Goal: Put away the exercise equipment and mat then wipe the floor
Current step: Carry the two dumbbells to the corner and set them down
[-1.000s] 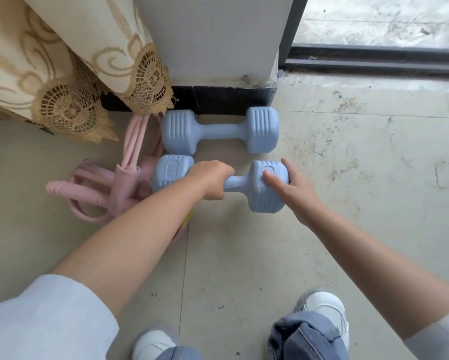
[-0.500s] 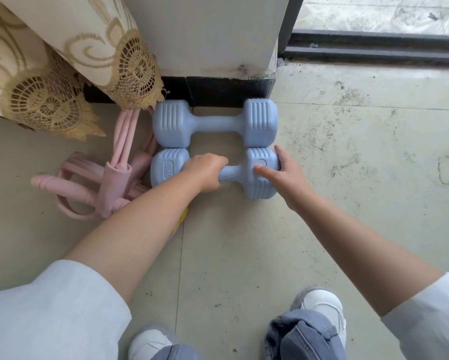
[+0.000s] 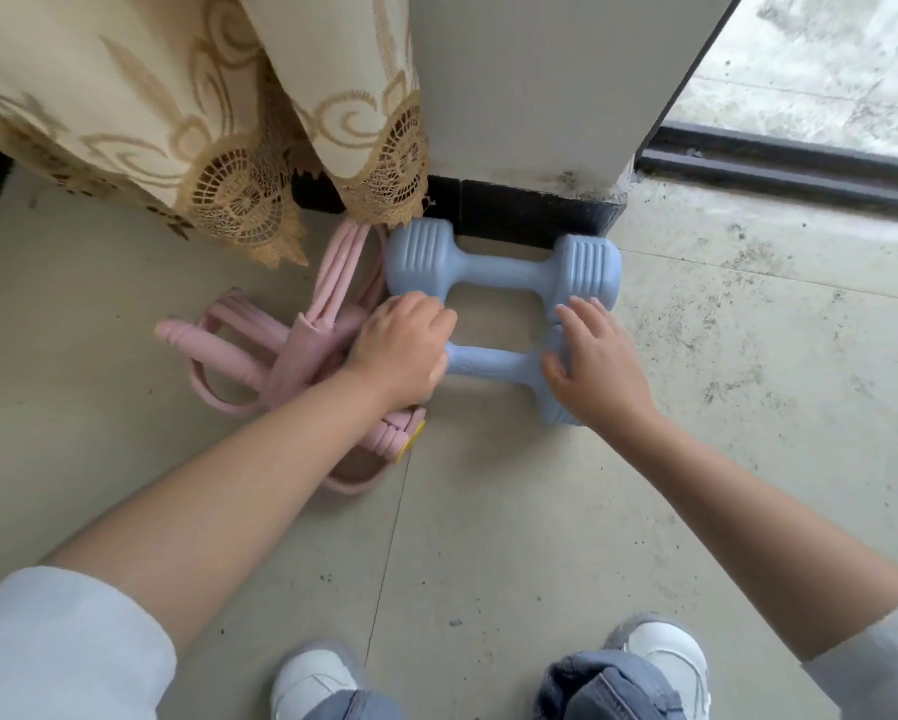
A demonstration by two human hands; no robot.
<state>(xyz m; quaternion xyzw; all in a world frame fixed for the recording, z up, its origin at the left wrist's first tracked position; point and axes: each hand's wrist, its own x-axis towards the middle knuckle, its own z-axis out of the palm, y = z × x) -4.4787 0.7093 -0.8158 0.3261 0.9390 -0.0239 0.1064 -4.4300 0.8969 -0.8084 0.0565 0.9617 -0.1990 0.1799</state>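
Observation:
Two light blue dumbbells lie side by side on the floor. The far dumbbell (image 3: pixel 504 272) sits against the black skirting of the pillar. The near dumbbell (image 3: pixel 493 363) lies just in front of it, almost touching. My left hand (image 3: pixel 403 350) covers its left head, fingers curved over the top and thumb by the handle. Over the right head lies my right hand (image 3: pixel 592 366), fingers straight and spread. A pink resistance puller (image 3: pixel 280 356) lies in a heap left of the dumbbells, partly under my left wrist.
A cream lace-edged curtain (image 3: pixel 203 148) hangs down to the floor at the back left. The white pillar (image 3: pixel 540 96) stands behind the dumbbells, and a dark sliding-door track (image 3: pixel 800 168) runs to its right. My white shoes (image 3: pixel 312 683) are at the bottom edge.
The near dumbbell has been pushed back against the far one. My left hand has slid from the handle onto the left head, and my right hand now lies flatter over the right head.

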